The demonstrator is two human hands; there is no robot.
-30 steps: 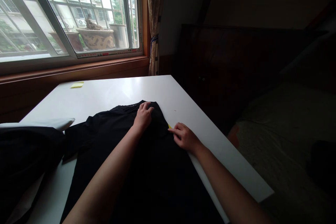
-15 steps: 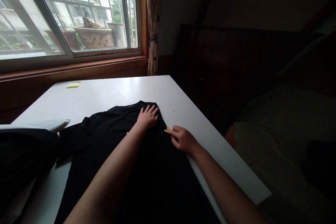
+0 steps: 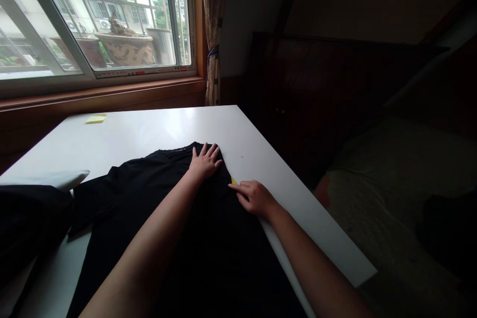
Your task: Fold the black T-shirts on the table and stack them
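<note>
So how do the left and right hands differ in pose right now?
Left hand is laid flat with fingers spread; right hand has its index finger extended, the others bent.
Left hand is near the neckline of the black shirt; right hand is lower, at its side edge, beside a yellow piece.
Shared: both bare, both palm-down.
</note>
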